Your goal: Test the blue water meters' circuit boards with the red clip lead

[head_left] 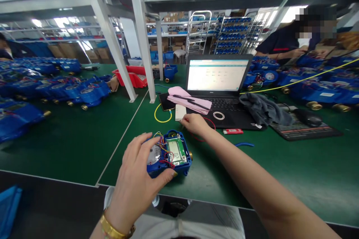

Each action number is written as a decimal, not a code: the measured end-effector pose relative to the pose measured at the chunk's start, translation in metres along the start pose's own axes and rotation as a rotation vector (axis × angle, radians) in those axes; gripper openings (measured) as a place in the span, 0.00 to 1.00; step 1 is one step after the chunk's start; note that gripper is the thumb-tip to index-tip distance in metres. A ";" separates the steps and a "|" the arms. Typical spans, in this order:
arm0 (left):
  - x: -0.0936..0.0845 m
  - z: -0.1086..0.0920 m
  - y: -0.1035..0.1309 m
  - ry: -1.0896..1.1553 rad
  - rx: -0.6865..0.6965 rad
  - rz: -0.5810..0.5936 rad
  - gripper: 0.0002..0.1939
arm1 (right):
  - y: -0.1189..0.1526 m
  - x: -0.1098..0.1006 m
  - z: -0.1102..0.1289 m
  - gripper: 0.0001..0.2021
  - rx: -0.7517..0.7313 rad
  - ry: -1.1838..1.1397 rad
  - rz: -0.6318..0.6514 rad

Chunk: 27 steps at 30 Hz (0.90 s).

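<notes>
A blue water meter [168, 153] lies near the bench's front edge, its lid off. Its green circuit board with a small display [176, 152], loose coloured wires and a round dial show, and a brass fitting [191, 155] sticks out on the right. My left hand [140, 164] spans the meter's left side, thumb at the front and fingers over the far side. Beyond the meter, my right hand [194, 123] has its fingers pinched at the near end of a small white box [180, 112]. What lies between those fingertips is hidden.
Behind stands an open laptop [218, 76] with pink cloths [190, 101] and a pen on it. A grey cloth [263, 108], a mouse [307, 117] and a red-and-white packet [233, 131] lie right. Several blue meters [89, 91] fill the left; metal posts [140, 37] rise nearby. A co-worker [283, 43] sits beyond.
</notes>
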State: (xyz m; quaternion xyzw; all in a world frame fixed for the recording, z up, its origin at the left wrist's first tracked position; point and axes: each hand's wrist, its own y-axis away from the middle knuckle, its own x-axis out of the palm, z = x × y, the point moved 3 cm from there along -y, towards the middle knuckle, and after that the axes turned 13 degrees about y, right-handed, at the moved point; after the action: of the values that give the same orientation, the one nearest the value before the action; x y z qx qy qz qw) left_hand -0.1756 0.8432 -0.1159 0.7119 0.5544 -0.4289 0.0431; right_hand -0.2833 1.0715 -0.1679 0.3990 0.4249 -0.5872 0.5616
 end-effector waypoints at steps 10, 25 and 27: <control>0.011 0.000 -0.009 0.079 -0.082 0.057 0.25 | 0.068 -0.036 0.008 0.20 0.023 -0.980 -0.038; 0.016 -0.001 -0.001 -0.114 0.073 0.183 0.27 | 0.093 -0.051 0.059 0.03 -0.372 -0.699 0.139; 0.016 -0.001 -0.002 -0.118 0.080 0.189 0.27 | 0.092 -0.051 0.060 0.01 -0.395 -0.656 0.139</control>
State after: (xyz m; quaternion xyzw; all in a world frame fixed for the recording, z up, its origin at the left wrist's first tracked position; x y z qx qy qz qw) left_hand -0.1760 0.8563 -0.1247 0.7358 0.4637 -0.4857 0.0875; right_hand -0.1882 1.0303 -0.1049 0.1020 0.2994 -0.5512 0.7721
